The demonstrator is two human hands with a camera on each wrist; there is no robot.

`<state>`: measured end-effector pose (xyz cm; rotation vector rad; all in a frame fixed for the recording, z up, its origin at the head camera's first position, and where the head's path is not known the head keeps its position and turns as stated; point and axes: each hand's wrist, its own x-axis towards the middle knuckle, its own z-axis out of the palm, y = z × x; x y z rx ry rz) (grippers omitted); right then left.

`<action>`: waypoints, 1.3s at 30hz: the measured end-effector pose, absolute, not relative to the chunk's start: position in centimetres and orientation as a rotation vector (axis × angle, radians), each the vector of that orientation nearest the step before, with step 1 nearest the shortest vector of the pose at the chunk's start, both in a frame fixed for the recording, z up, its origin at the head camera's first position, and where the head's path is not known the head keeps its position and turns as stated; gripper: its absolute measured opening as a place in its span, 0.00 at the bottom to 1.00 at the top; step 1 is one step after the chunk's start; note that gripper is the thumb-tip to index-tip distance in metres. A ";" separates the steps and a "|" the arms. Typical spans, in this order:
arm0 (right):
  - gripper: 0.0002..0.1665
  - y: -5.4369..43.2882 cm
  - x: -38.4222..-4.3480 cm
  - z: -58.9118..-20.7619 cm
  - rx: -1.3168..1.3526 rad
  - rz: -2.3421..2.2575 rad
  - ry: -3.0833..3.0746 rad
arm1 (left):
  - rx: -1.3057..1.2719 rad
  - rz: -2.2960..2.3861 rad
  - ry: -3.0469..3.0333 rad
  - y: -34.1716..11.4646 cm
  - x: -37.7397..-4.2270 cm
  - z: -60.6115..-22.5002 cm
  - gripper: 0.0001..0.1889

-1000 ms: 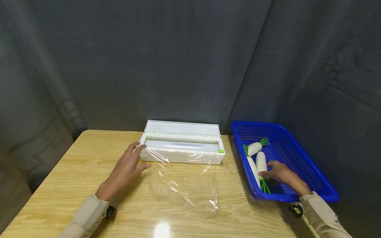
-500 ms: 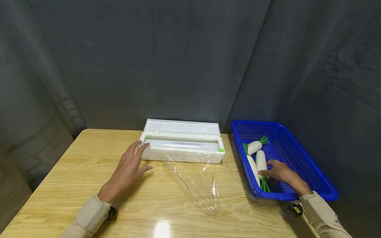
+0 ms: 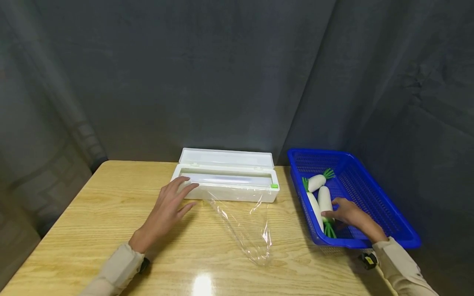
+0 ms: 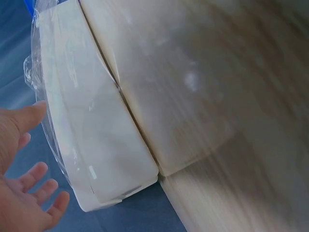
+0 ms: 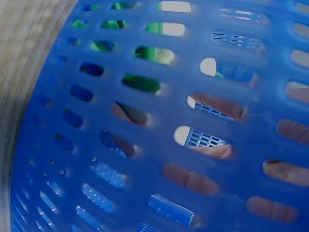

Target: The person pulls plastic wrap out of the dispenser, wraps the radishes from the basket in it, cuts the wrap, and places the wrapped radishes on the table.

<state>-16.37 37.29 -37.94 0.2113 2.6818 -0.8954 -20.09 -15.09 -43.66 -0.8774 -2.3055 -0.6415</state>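
A white cling film dispenser (image 3: 227, 193) stands on the table with its lid (image 3: 226, 157) raised, the film roll (image 3: 229, 179) showing inside. Clear cling film (image 3: 244, 234) hangs from its front onto the wood, its left side folded in. My left hand (image 3: 164, 211) is at the dispenser's front left, fingers spread; whether the fingertips touch the film I cannot tell. In the left wrist view the hand (image 4: 24, 164) is beside the dispenser (image 4: 96, 111). Inside the blue basket (image 3: 385, 205), my right hand (image 3: 348, 213) grips a white radish (image 3: 324, 199) near its green leaves, thumb across it.
Two more white radishes, one at the back (image 3: 316, 183) and one along the left wall (image 3: 314, 209), lie in the basket. A green slider (image 3: 274, 186) sits at the dispenser's right end. Dark curtains (image 3: 207, 82) hang behind the wooden table (image 3: 111, 197).
My left hand has moved a little to the right along the dispenser's front. The film's left side has folded inward, to the right. The right hand has stayed at the radish.
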 end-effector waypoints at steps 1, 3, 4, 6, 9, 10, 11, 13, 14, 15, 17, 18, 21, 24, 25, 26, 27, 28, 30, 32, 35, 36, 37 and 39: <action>0.39 37.3 -16.4 -37.9 0.211 -0.891 2.682 | -0.888 -0.641 -2.291 -14.9 -20.1 -43.7 0.30; 0.39 37.3 -16.4 -37.9 0.214 -0.880 2.682 | -0.906 -0.641 -2.265 -14.7 -20.1 -43.8 0.28; 0.40 37.3 -16.4 -38.0 0.214 -0.872 2.683 | -0.915 -0.640 -2.256 -14.6 -20.1 -43.8 0.28; 0.40 37.3 -16.4 -38.0 0.214 -0.860 2.683 | -0.929 -0.632 -2.243 -14.3 -20.1 -43.8 0.27; 0.40 37.4 -16.4 -37.9 0.211 -0.845 2.686 | -0.950 -0.621 -2.234 -14.1 -20.2 -43.8 0.27; 0.40 37.4 -16.5 -38.0 0.210 -0.845 2.687 | -0.957 -0.615 -2.232 -14.0 -20.2 -43.8 0.27; 0.40 37.4 -16.5 -38.0 0.210 -0.845 2.688 | -0.964 -0.608 -2.231 -13.9 -20.2 -43.7 0.27; 0.39 37.4 -16.5 -38.0 0.215 -0.848 2.687 | -0.984 -0.599 -2.228 -13.7 -20.3 -43.8 0.27; 0.39 37.4 -16.5 -38.0 0.218 -0.851 2.685 | -0.993 -0.593 -2.225 -13.6 -20.3 -43.8 0.27; 0.39 37.4 -16.5 -38.0 0.219 -0.854 2.684 | -1.001 -0.587 -2.221 -13.5 -20.3 -43.8 0.27; 0.40 37.4 -16.5 -38.0 0.220 -0.860 2.681 | -1.014 -0.577 -2.210 -13.3 -20.3 -43.9 0.28; 0.40 37.4 -16.4 -38.0 0.222 -0.864 2.679 | -1.019 -0.575 -2.202 -13.2 -20.3 -44.0 0.28; 0.40 37.3 -16.4 -38.0 0.213 -0.869 2.678 | -1.026 -0.567 -2.192 -12.9 -20.3 -44.0 0.27; 0.40 37.3 -16.4 -37.9 0.212 -0.869 2.679 | -1.030 -0.563 -2.207 -12.6 -20.2 -44.0 0.26; 0.40 37.3 -16.3 -37.9 0.212 -0.873 2.678 | -1.033 -0.561 -2.214 -12.5 -20.2 -44.0 0.26; 0.40 37.3 -16.3 -37.9 0.212 -0.877 2.678 | -1.034 -0.559 -2.222 -12.4 -20.1 -44.0 0.25; 0.40 37.3 -16.3 -37.9 0.212 -0.880 2.677 | -1.036 -0.558 -2.224 -12.4 -20.1 -43.9 0.23; 0.39 37.3 -16.3 -37.9 0.218 -0.884 2.676 | -1.035 -0.560 -2.225 -12.3 -20.1 -43.8 0.21; 0.39 37.3 -16.3 -37.9 0.222 -0.890 2.675 | -1.039 -0.571 -2.224 -12.3 -20.0 -43.8 0.17; 0.39 37.2 -16.3 -37.9 0.223 -0.895 2.674 | -1.049 -0.568 -2.212 -12.3 -20.0 -43.7 0.12; 0.38 37.2 -16.2 -37.9 0.221 -0.894 2.674 | -1.088 -0.536 -2.189 -12.4 -20.0 -43.7 0.09; 0.38 37.2 -16.2 -37.9 0.221 -0.891 2.674 | -1.107 -0.522 -2.180 -12.5 -20.0 -43.7 0.08; 0.39 37.2 -16.2 -37.9 0.220 -0.889 2.673 | -1.128 -0.505 -2.170 -12.6 -19.9 -43.7 0.08; 0.39 37.2 -16.2 -37.9 0.219 -0.886 2.672 | -1.169 -0.480 -2.160 -12.9 -19.7 -43.7 0.08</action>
